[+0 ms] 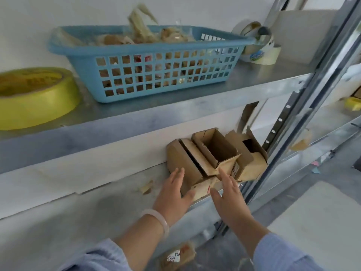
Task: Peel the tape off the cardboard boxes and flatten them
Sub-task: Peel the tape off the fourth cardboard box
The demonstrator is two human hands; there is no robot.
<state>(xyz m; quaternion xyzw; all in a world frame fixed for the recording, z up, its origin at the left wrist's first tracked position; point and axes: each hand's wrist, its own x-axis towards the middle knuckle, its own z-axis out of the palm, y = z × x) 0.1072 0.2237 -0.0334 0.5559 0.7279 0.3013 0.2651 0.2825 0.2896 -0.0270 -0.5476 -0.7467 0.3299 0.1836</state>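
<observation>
**A:** Where are the cardboard boxes?

**B:** A cluster of small cardboard boxes [181,161] sits at the right end of the lower shelf [97,208], against the back wall. An open-topped box [216,151] stands tilted in the middle.

**A:** And the hands?

**B:** Both reach in from below, fingers straight, with no grip on anything. The left hand [173,194], a pale bracelet [156,218] at its wrist, overlaps the leftmost box; whether it touches is unclear. The right hand [228,196] points just beneath the open-topped box.

**A:** Anything above?

**B:** The upper shelf [175,106] carries a blue basket [88,55] of crumpled tape, with a yellow tape roll [35,100] to its left.
</observation>
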